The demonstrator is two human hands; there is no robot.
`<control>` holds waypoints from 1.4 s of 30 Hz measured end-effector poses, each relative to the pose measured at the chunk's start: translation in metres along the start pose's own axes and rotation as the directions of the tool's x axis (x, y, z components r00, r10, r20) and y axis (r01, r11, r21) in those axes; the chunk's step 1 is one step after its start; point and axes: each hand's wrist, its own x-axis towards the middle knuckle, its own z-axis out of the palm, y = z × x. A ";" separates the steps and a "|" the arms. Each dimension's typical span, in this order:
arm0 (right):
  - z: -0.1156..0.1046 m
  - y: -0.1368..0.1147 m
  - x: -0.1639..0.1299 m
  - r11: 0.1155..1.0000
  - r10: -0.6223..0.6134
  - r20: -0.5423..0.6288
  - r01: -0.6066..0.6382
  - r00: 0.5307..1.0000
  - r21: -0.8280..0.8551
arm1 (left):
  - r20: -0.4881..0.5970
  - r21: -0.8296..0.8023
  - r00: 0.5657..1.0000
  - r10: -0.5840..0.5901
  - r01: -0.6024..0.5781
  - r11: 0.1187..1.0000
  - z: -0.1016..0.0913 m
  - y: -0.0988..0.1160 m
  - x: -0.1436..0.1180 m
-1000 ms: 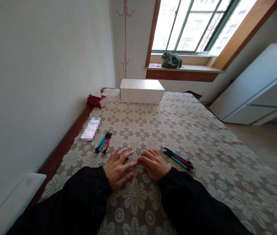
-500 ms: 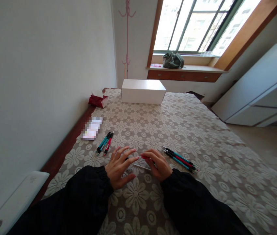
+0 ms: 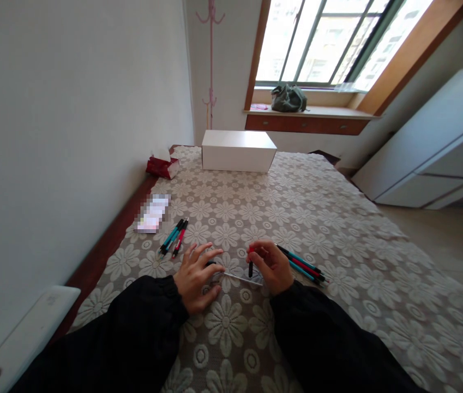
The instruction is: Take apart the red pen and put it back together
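Observation:
My right hand [image 3: 271, 266] is lifted a little off the table and pinches a short red-and-black pen part [image 3: 250, 262], which hangs upright from my fingertips. My left hand [image 3: 197, 274] lies on the lace tablecloth [image 3: 317, 218] with fingers spread, its fingertips at a small black piece [image 3: 210, 263]. A thin clear refill [image 3: 240, 278] lies on the cloth between my hands. Just right of my right hand sits a bundle of teal, red and black pens [image 3: 305, 265]. Another small bundle of pens [image 3: 174, 237] lies beyond my left hand.
A white box [image 3: 237, 151] stands at the far end of the table, a red tissue pack [image 3: 161, 165] to its left. A blurred packet [image 3: 152, 213] lies by the wall. White cabinets [image 3: 431, 153] stand right; a white device [image 3: 22, 338] is at bottom left.
My right hand has risen from the cloth and drawn the red-and-black part away from my left hand. The thin refill now lies bare between the hands. My left hand stayed down.

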 end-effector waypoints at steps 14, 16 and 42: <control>0.002 -0.016 -0.007 0.871 -0.405 -0.036 0.374 0.914 -0.318 | 0.003 -0.009 1.000 0.003 -0.003 1.000 0.003 -0.003 -0.001; 0.003 -0.019 -0.005 0.851 -0.432 -0.032 0.396 0.901 -0.346 | 0.004 -0.008 1.000 0.002 -0.002 1.000 0.003 -0.003 -0.001; 0.003 -0.017 -0.007 0.911 -0.300 -0.015 0.282 0.954 -0.300 | 0.022 -0.016 1.000 -0.002 0.002 1.000 0.001 -0.002 0.000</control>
